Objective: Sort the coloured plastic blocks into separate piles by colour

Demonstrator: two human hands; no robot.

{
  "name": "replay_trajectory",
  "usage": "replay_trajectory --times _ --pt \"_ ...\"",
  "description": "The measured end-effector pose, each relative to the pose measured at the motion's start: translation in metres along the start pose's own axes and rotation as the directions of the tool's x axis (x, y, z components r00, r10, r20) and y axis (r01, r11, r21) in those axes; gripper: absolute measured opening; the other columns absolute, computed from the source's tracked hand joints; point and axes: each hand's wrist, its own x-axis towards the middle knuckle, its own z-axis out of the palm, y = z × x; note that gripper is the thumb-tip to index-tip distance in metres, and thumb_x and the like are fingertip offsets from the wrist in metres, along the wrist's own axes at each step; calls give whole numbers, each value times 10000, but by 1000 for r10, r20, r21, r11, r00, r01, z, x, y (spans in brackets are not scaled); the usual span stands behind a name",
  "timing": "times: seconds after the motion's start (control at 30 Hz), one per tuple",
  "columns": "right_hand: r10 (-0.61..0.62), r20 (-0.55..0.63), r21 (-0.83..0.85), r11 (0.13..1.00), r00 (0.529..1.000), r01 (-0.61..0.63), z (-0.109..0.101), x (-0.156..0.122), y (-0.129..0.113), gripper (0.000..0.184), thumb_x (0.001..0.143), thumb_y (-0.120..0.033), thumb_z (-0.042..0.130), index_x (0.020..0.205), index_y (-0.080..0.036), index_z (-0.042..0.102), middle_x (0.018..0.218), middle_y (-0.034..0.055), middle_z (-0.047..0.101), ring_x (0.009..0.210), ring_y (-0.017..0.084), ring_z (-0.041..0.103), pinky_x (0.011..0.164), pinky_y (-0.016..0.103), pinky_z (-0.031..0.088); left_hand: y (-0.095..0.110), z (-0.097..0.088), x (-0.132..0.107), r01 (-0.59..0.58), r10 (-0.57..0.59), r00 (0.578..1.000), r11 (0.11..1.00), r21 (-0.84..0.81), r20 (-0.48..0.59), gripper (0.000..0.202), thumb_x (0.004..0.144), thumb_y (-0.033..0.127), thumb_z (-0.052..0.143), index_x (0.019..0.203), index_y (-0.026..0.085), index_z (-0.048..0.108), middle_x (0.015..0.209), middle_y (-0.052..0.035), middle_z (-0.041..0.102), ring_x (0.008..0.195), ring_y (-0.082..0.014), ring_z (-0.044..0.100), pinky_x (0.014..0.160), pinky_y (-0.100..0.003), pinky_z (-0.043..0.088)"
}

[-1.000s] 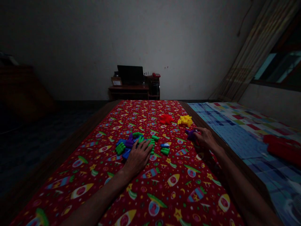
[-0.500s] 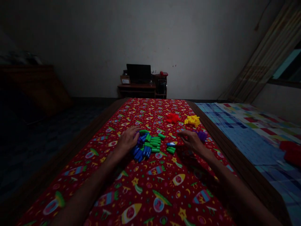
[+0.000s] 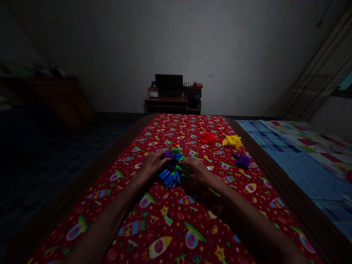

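Observation:
A mixed heap of small, glossy, rounded plastic pieces lies mid-cloth, with blue pieces (image 3: 169,178) at its near side and green pieces (image 3: 176,150) partly hidden behind and beneath my hands. At the heap's left edge, my left hand (image 3: 151,165) has its thumb and fingers closed around purple plastic pieces (image 3: 168,155). My right hand (image 3: 197,170) reaches into the heap from the right, fingers stretched over the green pieces; its fingertips are dim, and I see nothing held in them.
Separate piles of red pieces (image 3: 208,138), yellow pieces (image 3: 232,141) and purple pieces (image 3: 242,160) lie to the right on the red patterned cloth (image 3: 189,216). A desk with a monitor (image 3: 169,85) stands against the far wall. A bed (image 3: 277,154) adjoins the right side.
My right hand has moved left from beside the purple pile to the mixed heap. My left hand stays at the heap, now with purple pieces between its fingers. The view has turned slightly left.

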Motion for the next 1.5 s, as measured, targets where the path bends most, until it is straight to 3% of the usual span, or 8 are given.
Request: replay_trajectory --times 0.33,0.5,0.73,1.0,1.13,1.23,1.3,1.5 --pt "135 -127 84 989 983 -125 -10 -3 0 330 926 -314 495 1212 -195 607 1021 77 717 851 170 664 740 251 474 54 3 -4 -186 228 970 919 -348 86 377 929 386 399 1095 210 688 1026 -39 738 910 -212 683 825 -310 527" --pt "286 -146 -276 908 947 -316 -56 -18 18 240 896 -275 530 1035 -175 699 920 95 722 790 187 649 689 247 428 20 12 1 -203 201 979 964 -173 -29 362 902 397 441 1092 200 679 1125 -90 694 1071 -241 621 965 -408 480" --pt "612 -138 -591 580 778 -561 -138 -63 59 186 860 -257 578 827 -177 743 778 97 712 716 180 632 606 236 376 -17 24 1 -202 215 973 969 -141 84 349 834 388 501 1077 203 672 1153 -91 674 1058 -230 630 951 -375 494" --pt "764 -263 -591 354 589 -724 -153 -69 56 222 845 -305 589 913 -176 757 960 152 726 811 238 670 607 268 404 13 2 8 -12 4 999 982 -188 -43 348 815 320 478 1089 212 664 997 -54 742 882 -231 694 798 -332 538" --pt "602 -355 -466 550 715 -694 -140 -51 41 260 891 -289 520 903 -180 757 900 124 735 812 219 670 670 263 428 35 -4 7 23 -30 999 939 -343 -13 444 794 414 565 1172 189 625 871 -44 742 778 -223 700 696 -318 552" --pt "421 -199 -203 866 885 -458 -107 -33 15 311 927 -327 475 918 -174 747 818 64 730 716 174 651 638 234 422 55 2 1 21 -14 1000 860 -511 17 483 756 471 633 1148 189 628 911 -55 741 836 -237 702 723 -342 565" --pt "291 -84 11 957 953 -291 -80 -23 -4 313 932 -364 481 1052 -190 711 844 34 726 697 150 633 613 214 417 67 6 -5 24 -1 999 807 -590 40 505 737 508 659 1129 191 632 933 -59 742 867 -243 702 755 -357 572" --pt "224 9 -60 973 975 -223 -58 -15 -15 224 892 -236 523 997 -164 707 714 6 659 603 100 524 582 191 344 75 8 -10 8 60 994 803 -596 94 483 852 546 510 1160 189 612 1001 -60 736 896 -237 703 780 -360 579"
